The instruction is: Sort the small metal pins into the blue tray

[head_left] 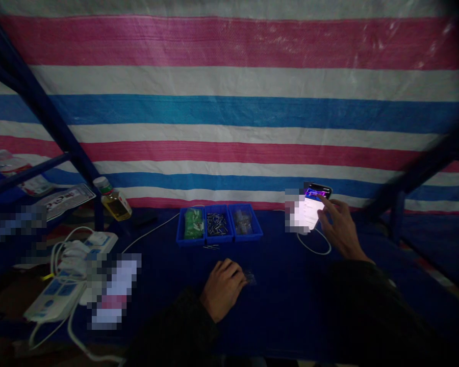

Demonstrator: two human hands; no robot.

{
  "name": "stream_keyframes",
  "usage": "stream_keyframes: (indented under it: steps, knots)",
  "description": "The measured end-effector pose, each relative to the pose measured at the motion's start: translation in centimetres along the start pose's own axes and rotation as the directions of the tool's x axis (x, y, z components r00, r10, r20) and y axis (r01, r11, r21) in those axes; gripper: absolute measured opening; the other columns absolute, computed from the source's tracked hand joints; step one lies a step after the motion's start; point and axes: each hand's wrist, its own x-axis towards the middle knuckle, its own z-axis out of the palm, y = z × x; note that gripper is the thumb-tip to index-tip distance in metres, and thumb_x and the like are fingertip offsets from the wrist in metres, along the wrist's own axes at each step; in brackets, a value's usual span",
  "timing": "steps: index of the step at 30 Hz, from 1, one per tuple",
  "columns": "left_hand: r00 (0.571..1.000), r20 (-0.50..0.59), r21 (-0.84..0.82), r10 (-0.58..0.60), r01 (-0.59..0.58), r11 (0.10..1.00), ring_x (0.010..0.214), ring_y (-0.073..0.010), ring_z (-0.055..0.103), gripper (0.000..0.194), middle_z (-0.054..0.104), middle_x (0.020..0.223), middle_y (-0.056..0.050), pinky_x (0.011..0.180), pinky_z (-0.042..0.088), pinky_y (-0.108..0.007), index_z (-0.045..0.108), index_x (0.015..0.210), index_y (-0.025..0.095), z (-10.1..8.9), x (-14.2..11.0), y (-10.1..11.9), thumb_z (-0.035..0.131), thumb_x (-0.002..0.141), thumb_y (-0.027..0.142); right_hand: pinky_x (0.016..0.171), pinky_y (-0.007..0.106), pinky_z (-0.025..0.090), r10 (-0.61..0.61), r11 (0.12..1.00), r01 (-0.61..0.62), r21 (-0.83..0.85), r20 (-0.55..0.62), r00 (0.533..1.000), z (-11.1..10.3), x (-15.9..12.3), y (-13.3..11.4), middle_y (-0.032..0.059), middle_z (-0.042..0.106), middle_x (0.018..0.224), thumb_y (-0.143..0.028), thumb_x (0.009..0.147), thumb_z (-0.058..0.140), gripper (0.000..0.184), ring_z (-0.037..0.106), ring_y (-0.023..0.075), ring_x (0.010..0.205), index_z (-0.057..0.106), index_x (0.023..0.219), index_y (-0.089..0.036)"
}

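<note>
My left hand (224,288) rests low over the dark blue tabletop, its fingers curled together. A small clear plastic bag (250,277) sticks out at those fingertips; what is in it is too dim to tell. On the right, my right hand (340,228) reaches to a lit phone (310,216) propped upright, index finger extended onto its screen and the other fingers apart. In front of me sit three joined blue bins: one with a green packet (193,223), one with several thin metal pins (217,224), one with clear plastic bags (243,222). A few loose pins (211,247) lie before them.
To the left are white power strips (55,295) with plugs and cords, and a partly pixelated flat item (117,290). A bottle of yellowish liquid (117,204) leans near a blue frame post. A white cable (321,253) loops below the phone. Striped sheeting (229,112) hangs behind.
</note>
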Motion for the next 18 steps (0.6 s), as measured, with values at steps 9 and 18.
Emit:
stream_keyframes:
  steps: [9, 18]
  knots:
    - [1.0, 0.009, -0.07, -0.016, 0.017, 0.997, 0.101, -0.0218, 0.059, 0.009, 0.071, 0.101, -0.002, 0.085, 0.043, -0.039, 0.071, 0.096, 0.022, -0.2, -0.3, -0.1, 0.067, 0.097, 0.03, 0.094, 0.041, 0.052, -0.028, 0.994, 0.032, 0.107, -0.042, 0.999, 0.0, -0.2, -0.2, 0.0089, 0.053, 0.124, -0.048, 0.097, 0.05, 0.063, 0.061, 0.0262, 0.104, 0.035, 0.156, -0.031]
    - [1.0, 0.012, -0.043, -0.011, 0.011, 0.999, 0.096, -0.0202, 0.06, 0.012, 0.071, 0.098, -0.003, 0.086, 0.043, -0.039, 0.067, 0.092, 0.02, -0.6, -0.4, 0.4, 0.058, 0.101, 0.021, 0.072, 0.041, 0.06, 0.199, 0.861, -0.215, 0.46, 0.083, 0.976, 2.8, -1.3, -0.1, 0.0169, 0.057, 0.131, -0.055, 0.081, 0.072, 0.104, 0.066, 0.0313, 0.099, 0.013, 0.159, -0.02]
